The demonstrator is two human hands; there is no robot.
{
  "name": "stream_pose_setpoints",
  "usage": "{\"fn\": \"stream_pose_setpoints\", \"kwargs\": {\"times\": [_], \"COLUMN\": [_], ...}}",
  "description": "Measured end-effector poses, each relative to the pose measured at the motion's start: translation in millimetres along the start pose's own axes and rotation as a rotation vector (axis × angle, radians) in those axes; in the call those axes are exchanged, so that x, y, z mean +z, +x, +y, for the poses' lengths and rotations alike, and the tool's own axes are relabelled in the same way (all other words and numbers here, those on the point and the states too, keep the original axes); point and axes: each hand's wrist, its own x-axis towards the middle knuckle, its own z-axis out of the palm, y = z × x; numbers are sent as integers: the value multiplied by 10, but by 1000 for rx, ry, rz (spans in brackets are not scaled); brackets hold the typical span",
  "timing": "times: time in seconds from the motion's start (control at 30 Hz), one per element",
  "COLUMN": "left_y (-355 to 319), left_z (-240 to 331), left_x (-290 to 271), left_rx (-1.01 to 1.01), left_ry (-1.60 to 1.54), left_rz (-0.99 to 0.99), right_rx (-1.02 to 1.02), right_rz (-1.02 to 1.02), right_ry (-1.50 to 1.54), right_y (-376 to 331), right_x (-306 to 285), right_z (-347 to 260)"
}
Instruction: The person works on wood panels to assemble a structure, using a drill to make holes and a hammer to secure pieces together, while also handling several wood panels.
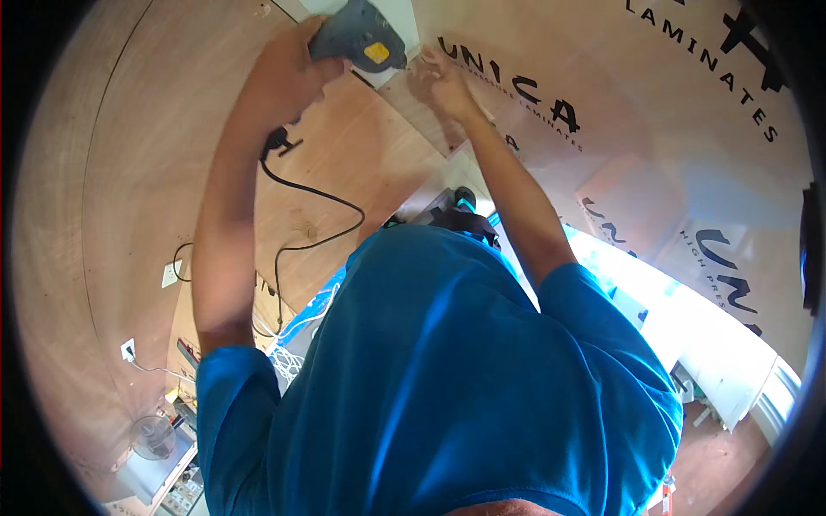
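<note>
High at the top, my left hand (292,77) is wrapped round the handle of a corded power drill (360,39). The drill has a dark grey-blue body with a yellow patch, and its nose points right toward the corner of the panels. Close to that nose is my right hand (443,86), its fingers bent together against the wood panel (533,64). Whatever lies between those fingertips is too small to make out. A black cord (331,234) runs from the drill's handle down past my left arm.
Wood-faced panels with black print rise on the right, and a plain plywood panel (155,112) on the left. Outlets (172,273) sit low on the left, above a clear container (155,437). White cable (288,365) lies coiled beside me. A white panel (718,365) stands lower right.
</note>
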Motion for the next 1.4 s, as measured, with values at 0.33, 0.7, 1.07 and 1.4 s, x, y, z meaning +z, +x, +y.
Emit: {"fn": "stream_pose_setpoints", "kwargs": {"times": [0.33,0.7,1.07,1.4], "left_y": [-104,-320,82,310], "left_z": [-616,-596,-694,-382], "left_x": [599,488,572,400], "left_rx": [51,-33,18,-71], "left_ry": [19,-11,2,-272], "left_rz": [143,104,77,24], "right_rx": [-180,-226,-262,-142], "right_rz": [-20,-311,-11,82], "right_ry": [-979,-970,-784,-289], "right_y": [-193,-123,-587,-201], "right_x": [108,-84,-178,-184], "right_z": [787,504,488,244]}}
